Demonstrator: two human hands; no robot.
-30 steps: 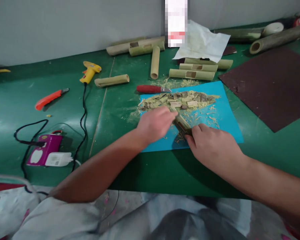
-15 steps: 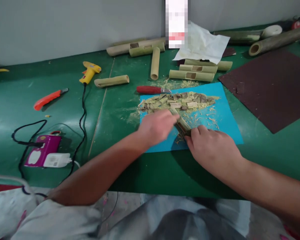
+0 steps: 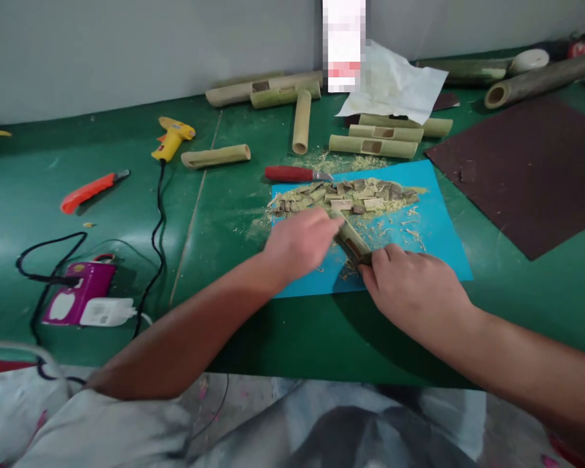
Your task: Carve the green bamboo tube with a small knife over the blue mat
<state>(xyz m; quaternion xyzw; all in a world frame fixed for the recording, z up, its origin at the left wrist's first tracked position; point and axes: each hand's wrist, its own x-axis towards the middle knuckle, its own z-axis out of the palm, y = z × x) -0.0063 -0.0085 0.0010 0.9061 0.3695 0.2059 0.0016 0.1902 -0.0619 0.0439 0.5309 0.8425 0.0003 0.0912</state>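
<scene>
A bamboo tube (image 3: 350, 235) with a cut-out window lies slantwise over the blue sheet (image 3: 443, 227). My right hand (image 3: 414, 279) grips its near end, fingers wrapped over it. My left hand (image 3: 299, 244) is closed beside the tube's far half, fingertips at its left edge; whatever it may pinch is hidden by the fingers. Just beyond both hands, bamboo chips and shavings (image 3: 358, 195) form a heap on the sheet. A red-handled carving knife (image 3: 292, 173) rests at the sheet's far left corner.
Several cut bamboo pieces (image 3: 373, 147) lie behind the sheet. To the left are a yellow glue gun (image 3: 173, 140), an orange utility knife (image 3: 90, 192) and a purple power strip (image 3: 75, 292) with cables. A dark brown board (image 3: 521, 175) lies right; white paper (image 3: 394, 84) sits at the back.
My left hand has drawn back slightly leftward along the tube, uncovering more of it. My right hand keeps its grip. The whole view has shifted a little.
</scene>
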